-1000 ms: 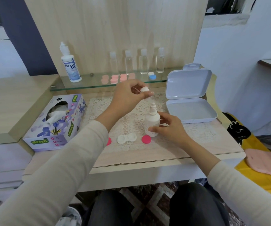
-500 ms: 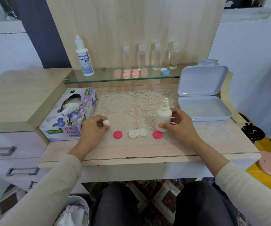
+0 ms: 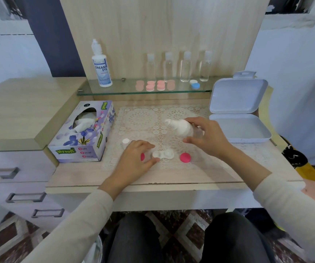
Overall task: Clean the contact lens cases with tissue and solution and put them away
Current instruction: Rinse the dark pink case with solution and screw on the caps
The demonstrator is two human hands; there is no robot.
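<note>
A white two-well lens case [image 3: 165,154] lies open on the lace mat. My left hand [image 3: 136,159] pinches its left well between thumb and fingers. Two pink caps flank it: one [image 3: 142,156] half hidden by my left hand, the other [image 3: 185,157] to the right. My right hand [image 3: 206,138] holds a small white solution bottle [image 3: 181,127] lifted off the mat and tilted, nozzle pointing left above the case. The bottle's white cap [image 3: 125,141] rests beside the tissue box [image 3: 82,133].
An open white storage box [image 3: 239,130] sits at the right. A glass shelf [image 3: 126,90] behind carries a large solution bottle [image 3: 101,65], several clear small bottles [image 3: 185,67], pink lens cases [image 3: 155,85] and a blue-and-white one [image 3: 194,84]. Drawers stand at left.
My left hand set the bottle cap down by the tissue box and moved right onto the lens case. My right hand lifted the upright bottle and tipped it leftward.
</note>
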